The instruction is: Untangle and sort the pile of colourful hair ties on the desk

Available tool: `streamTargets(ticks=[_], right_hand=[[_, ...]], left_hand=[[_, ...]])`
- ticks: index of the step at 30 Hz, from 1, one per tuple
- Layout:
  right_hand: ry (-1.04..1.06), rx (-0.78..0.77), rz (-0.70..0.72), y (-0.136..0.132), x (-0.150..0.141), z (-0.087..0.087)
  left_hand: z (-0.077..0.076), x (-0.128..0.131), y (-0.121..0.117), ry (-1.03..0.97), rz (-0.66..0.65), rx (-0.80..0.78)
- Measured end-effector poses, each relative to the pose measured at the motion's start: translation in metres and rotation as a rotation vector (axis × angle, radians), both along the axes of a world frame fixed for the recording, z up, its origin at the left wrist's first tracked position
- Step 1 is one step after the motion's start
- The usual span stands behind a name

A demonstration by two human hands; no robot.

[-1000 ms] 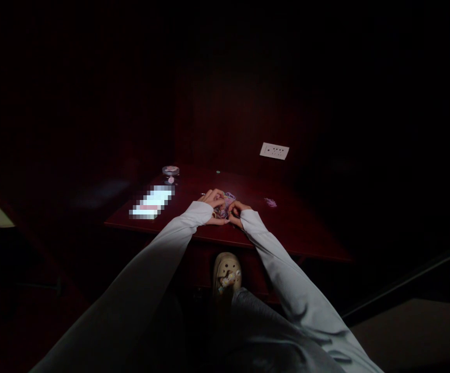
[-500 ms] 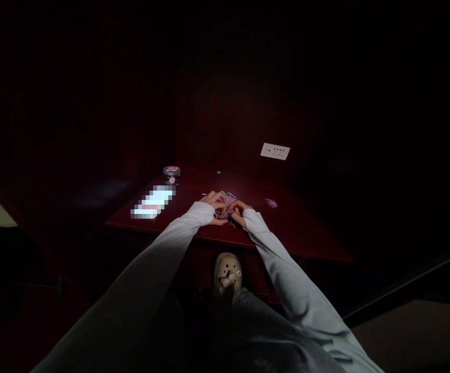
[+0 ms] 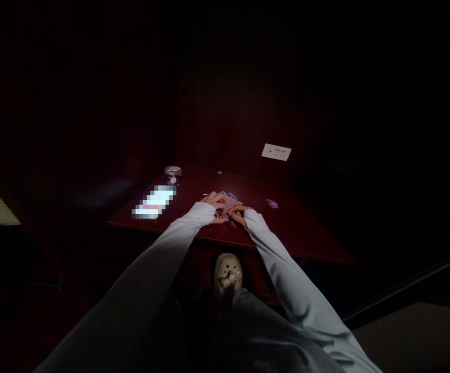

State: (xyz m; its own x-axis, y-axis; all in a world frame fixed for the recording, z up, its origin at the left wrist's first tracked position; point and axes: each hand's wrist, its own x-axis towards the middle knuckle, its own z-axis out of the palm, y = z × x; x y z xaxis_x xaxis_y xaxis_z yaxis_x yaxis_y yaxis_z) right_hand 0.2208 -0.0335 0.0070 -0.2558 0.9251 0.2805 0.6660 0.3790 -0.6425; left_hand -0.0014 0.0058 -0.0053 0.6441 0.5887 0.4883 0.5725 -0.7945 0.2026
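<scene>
My left hand (image 3: 215,203) curls around the near-left side of a loose pile of small hair ties (image 3: 230,199), mostly purple with some green and yellow ones. Its fingers and thumb close on part of the pile. Bent inward from the right, my right hand (image 3: 241,214) has its thumb and fingertips pinched together beside the left fingertips, at the pile's near edge. The exact strands in the pinch are too small to make out. A smaller purple bunch of hair ties (image 3: 272,203) lies apart on the right.
The dark red table (image 3: 295,235) carries a lit phone (image 3: 155,202), blurred out, and a round clear container (image 3: 173,175) at the left. A small green ring (image 3: 220,172) lies towards the back wall, which holds a white socket (image 3: 277,152). Below the edge shows a beige clog (image 3: 228,272).
My right hand has lowered slightly, and its fingers have flattened. A yellow hair tie now shows on the pile's right side. The left hand stays nearly in place.
</scene>
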Motion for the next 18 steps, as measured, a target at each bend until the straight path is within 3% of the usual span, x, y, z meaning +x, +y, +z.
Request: streamTargets(ticks=[9, 18], right_hand=[[0.101, 0.022, 0.009, 0.002, 0.004, -0.001], [0.288, 0.099, -0.204, 0.016, 0.014, -0.004]], left_hand=[[0.005, 0.0, -0.005, -0.004, 0.033, -0.002], [0.013, 0.002, -0.016, -0.147, 0.18, 0.012]])
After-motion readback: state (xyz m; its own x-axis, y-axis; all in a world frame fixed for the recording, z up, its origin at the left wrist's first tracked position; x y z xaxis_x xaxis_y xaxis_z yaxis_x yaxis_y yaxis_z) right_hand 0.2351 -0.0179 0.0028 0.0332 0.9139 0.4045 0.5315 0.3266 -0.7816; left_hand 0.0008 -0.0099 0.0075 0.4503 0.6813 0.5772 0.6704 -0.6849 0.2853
